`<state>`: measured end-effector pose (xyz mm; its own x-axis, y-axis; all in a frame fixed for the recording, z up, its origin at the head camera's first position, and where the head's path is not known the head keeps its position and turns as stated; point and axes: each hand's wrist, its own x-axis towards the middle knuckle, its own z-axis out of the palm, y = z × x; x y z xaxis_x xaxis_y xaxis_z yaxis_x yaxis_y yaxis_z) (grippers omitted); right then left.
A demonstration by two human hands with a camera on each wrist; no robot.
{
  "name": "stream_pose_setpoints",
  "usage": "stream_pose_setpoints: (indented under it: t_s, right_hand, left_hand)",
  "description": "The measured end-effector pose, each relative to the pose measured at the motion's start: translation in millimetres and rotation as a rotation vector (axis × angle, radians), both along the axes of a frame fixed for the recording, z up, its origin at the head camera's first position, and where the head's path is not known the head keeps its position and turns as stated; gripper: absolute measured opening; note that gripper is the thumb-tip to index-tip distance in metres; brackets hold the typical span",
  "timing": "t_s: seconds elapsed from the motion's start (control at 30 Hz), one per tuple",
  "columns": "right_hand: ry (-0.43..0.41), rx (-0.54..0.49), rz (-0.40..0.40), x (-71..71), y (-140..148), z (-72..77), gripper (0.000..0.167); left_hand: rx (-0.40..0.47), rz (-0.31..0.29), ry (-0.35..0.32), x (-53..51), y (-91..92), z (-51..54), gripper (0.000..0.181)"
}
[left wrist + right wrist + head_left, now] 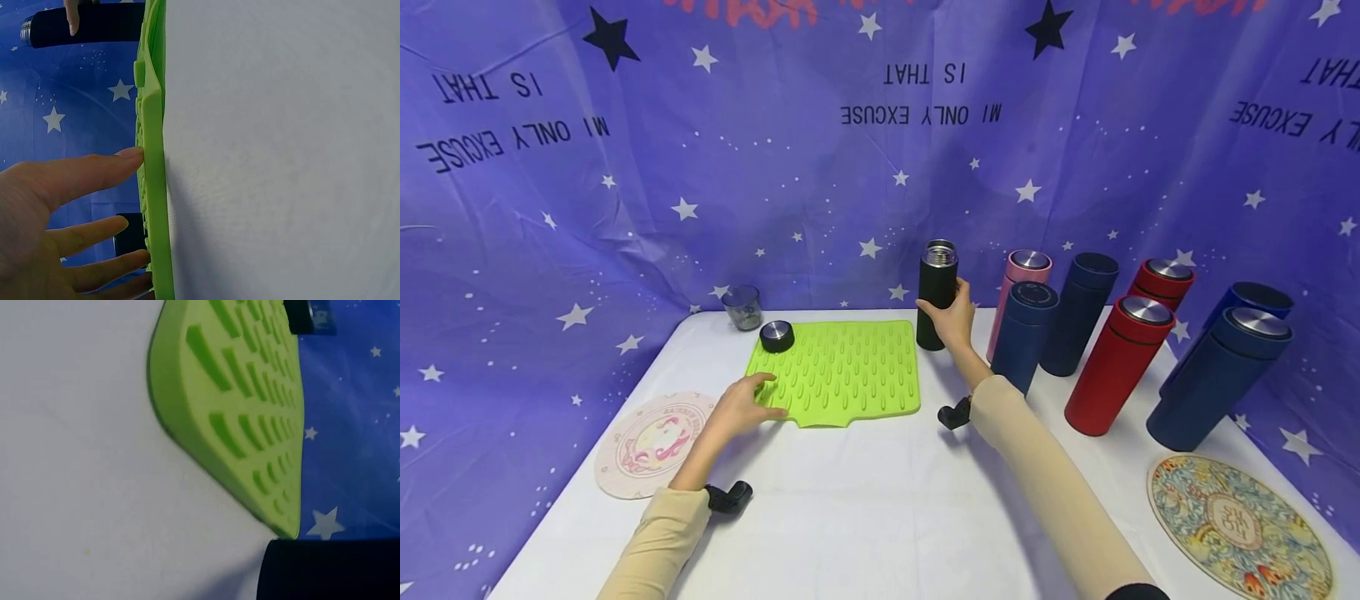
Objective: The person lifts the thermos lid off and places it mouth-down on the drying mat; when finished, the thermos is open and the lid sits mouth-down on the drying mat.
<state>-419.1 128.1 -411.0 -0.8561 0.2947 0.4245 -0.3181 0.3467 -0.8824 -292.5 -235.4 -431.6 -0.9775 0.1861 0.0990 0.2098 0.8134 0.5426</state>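
Observation:
My right hand [952,317] grips an uncapped black thermos bottle [936,287], which stands upright on the table beside the green ribbed mat's [850,367] right edge. The bottle's bare steel mouth with screw thread faces up. In the right wrist view only a dark part of the bottle [334,572] shows, and the hand is out of sight. A black lid with a silver top [777,336] lies at the mat's back left corner. My left hand [747,406] is at the mat's front left, thumb and fingers spread, holding nothing; the left wrist view shows its fingers [94,234] extended at the mat's edge.
A clear glass [742,308] stands at the back left. A round pink mat [651,458] lies left, a patterned round mat [1195,492] front right. Several capped bottles, including a pink one [1009,287], a blue one [1026,333] and a red one [1108,375], stand right of my arm.

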Motion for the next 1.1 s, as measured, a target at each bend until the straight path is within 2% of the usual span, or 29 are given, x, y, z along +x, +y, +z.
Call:
stream_pose_setpoints:
  t_s: [0.3,0.4,0.5,0.6,0.77,0.87,1.0,1.1]
  right_hand:
    - [0.032,-0.05,-0.017,25.5,-5,13.3,0.094]
    - [0.028,-0.068,-0.005,38.5,-6,16.3,0.096]
    - [0.011,-0.086,0.039,55.7,-5,18.7,0.096]
    - [0.0,-0.106,0.109,77.5,-4,22.2,0.094]
    - [-0.023,-0.113,0.244,136.7,-3,46.0,0.084]
    - [-0.002,-0.097,0.303,168.1,3,57.1,0.08]
    - [0.054,-0.042,0.337,197.6,16,62.9,0.079]
    - [0.101,0.035,0.316,216.3,28,65.8,0.079]
  left_hand:
    - [-0.006,0.004,-0.006,0.4,-0.9,-1.1,0.073]
    - [-0.01,0.005,-0.008,0.3,-1.6,-1.4,0.073]
    - [-0.01,0.001,-0.008,0.4,-1.7,-1.6,0.072]
    - [-0.012,-0.008,-0.002,1.1,-1.5,-0.8,0.072]
    - [-0.015,-0.019,0.004,2.2,-1.2,0.4,0.072]
    - [-0.014,-0.019,0.001,2.5,-1.4,0.6,0.072]
    - [-0.014,-0.018,-0.002,2.6,-1.7,0.3,0.072]
    - [-0.016,-0.019,-0.003,2.4,-1.8,-0.5,0.072]
